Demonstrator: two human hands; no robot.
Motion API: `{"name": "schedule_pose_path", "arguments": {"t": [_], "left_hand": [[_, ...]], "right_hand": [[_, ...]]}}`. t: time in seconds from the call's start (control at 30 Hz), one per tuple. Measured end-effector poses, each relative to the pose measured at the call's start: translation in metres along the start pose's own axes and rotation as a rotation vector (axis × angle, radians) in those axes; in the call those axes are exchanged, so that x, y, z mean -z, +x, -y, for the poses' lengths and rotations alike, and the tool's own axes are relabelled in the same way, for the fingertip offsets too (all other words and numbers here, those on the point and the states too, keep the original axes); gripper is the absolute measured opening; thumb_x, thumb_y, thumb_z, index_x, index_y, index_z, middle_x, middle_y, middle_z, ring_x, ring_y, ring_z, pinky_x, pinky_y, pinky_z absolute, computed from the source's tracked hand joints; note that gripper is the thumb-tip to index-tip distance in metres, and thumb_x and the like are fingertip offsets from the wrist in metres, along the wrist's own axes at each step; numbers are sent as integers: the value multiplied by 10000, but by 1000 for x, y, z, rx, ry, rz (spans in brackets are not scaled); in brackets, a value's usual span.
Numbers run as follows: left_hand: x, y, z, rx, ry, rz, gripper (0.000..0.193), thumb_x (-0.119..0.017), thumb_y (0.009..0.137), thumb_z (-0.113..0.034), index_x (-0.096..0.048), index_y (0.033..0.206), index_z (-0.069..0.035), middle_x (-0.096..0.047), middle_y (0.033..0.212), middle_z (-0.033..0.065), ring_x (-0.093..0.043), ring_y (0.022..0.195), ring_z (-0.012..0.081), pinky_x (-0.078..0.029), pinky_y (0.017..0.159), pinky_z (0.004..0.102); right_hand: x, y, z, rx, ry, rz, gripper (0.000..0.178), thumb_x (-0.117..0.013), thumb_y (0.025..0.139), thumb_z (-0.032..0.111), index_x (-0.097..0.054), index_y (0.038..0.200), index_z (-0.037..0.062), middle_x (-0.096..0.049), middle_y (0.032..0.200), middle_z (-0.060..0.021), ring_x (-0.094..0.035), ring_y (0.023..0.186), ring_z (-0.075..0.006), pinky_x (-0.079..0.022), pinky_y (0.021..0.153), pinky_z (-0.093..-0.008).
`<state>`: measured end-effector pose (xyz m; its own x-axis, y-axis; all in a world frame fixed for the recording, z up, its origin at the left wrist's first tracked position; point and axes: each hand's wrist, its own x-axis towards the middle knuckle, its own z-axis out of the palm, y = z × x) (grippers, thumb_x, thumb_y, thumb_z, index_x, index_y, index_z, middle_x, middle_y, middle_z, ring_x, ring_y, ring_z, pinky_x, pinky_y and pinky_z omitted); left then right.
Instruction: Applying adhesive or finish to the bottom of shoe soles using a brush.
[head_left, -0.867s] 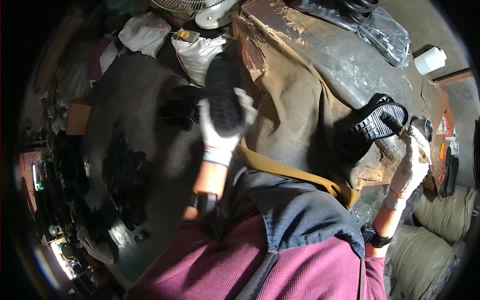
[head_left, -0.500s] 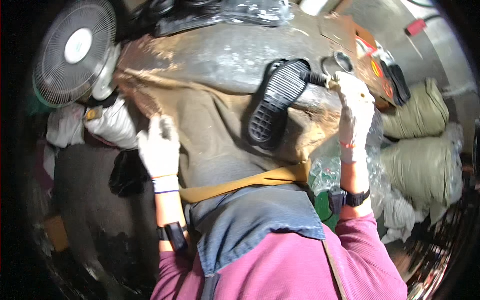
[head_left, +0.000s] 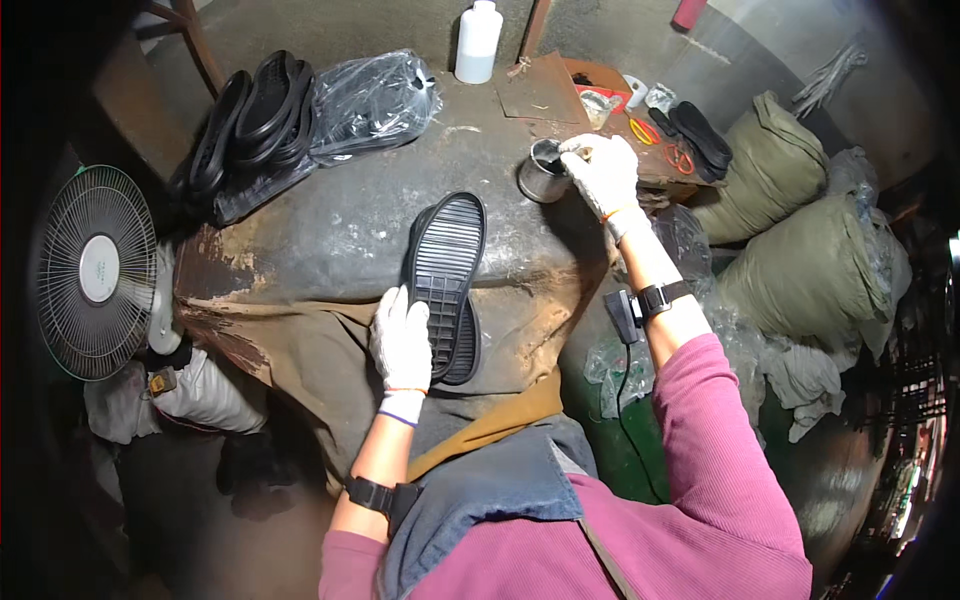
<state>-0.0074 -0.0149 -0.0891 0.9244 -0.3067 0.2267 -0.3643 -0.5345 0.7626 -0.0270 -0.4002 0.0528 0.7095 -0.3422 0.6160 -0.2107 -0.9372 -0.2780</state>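
A black ridged shoe sole (head_left: pixel 449 250) lies underside up on the front of the work surface, overlapping a second black sole (head_left: pixel 466 345). My gloved left hand (head_left: pixel 402 338) grips the upper sole by its near left edge, thumb hidden. Beyond and to the right stands a small dark metal can (head_left: pixel 541 180). Over its rim is my gloved right hand (head_left: pixel 603 172), closed in a pinch on a brush whose bristle end is down in the can and mostly hidden.
Several black soles (head_left: pixel 270 110) and a clear plastic bag (head_left: pixel 375 105) of soles lie at the far left. A white bottle (head_left: pixel 479 45) stands at the back. Orange-handled scissors (head_left: pixel 678 155) lie near more soles (head_left: pixel 700 140). A fan (head_left: pixel 98 268) stands left, stuffed sacks (head_left: pixel 800 275) right.
My left hand has moved from the cloth's left side onto the sole and taken hold. My right hand has brought the brush from beside the sole to the can. The whole view has shifted.
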Motion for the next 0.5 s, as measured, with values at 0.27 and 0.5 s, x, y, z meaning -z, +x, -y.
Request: {"name": "schedule_pose_path", "arguments": {"t": [0.27, 0.5], "left_hand": [[90, 34, -81, 394, -1202, 397, 552, -660, 973, -109, -526, 1494, 14, -701, 1313, 132, -713, 1114, 220, -595, 984, 368], [102, 42, -61, 457, -1713, 598, 821, -731, 955, -315, -358, 1620, -13, -444, 1612, 273, -419, 1493, 484, -356, 1090, 844]], "right_hand": [[-57, -4, -63, 154, -131, 63, 204, -627, 926, 255, -781, 1029, 171, -775, 1033, -87, -712, 1009, -304, -545, 898, -434], [-49, -11, -69, -323, 596, -185, 306, -551, 1014, 137, -790, 1151, 4, -790, 1112, -128, -732, 1050, -247, -558, 984, -363]]}}
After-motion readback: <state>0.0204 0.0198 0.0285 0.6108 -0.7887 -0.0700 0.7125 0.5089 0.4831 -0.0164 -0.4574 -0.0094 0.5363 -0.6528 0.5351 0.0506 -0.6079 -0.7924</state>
